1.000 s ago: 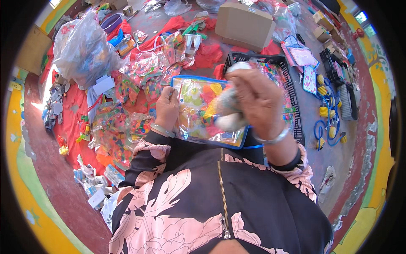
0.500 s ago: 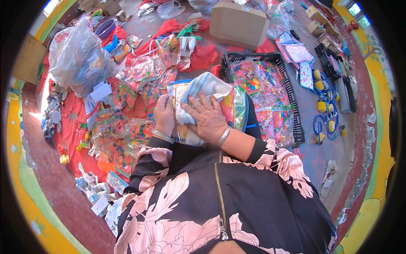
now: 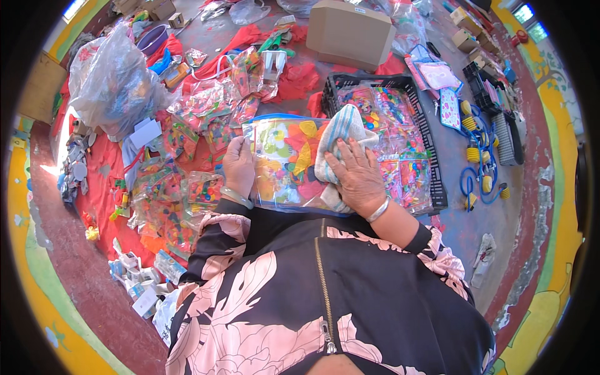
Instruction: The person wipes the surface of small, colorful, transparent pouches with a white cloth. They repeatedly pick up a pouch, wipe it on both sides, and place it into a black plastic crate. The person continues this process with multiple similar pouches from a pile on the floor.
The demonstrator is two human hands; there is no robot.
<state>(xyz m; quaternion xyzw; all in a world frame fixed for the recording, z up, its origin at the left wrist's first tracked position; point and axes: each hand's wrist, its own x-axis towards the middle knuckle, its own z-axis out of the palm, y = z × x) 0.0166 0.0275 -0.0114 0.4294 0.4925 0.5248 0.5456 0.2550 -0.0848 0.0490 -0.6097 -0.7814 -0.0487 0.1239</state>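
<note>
A flat clear zip bag (image 3: 281, 156) full of colourful pieces lies across my lap, with a blue strip along its far edge. My left hand (image 3: 239, 167) is closed on the bag's left edge, thumb uppermost. Over the bag's right end is a white towel (image 3: 340, 134) with blue-grey stripes, partly bunched up. My right hand (image 3: 359, 172) lies flat on this towel, its fingers stretched and apart, pressing it against the bag. Palm and towel hide the bag's right end.
Right of the bag stands a black plastic crate (image 3: 437, 181) holding small packets of colourful pieces. More such packets (image 3: 162, 200) lie on red cloth at left, near a large stuffed plastic bag (image 3: 115, 81). A cardboard box (image 3: 350, 34) stands beyond; blue tubing (image 3: 469, 181) lies far right.
My right hand and the towel have slid right across the bag, uncovering its middle and left part. My left hand still grips the left edge, shifted slightly left.
</note>
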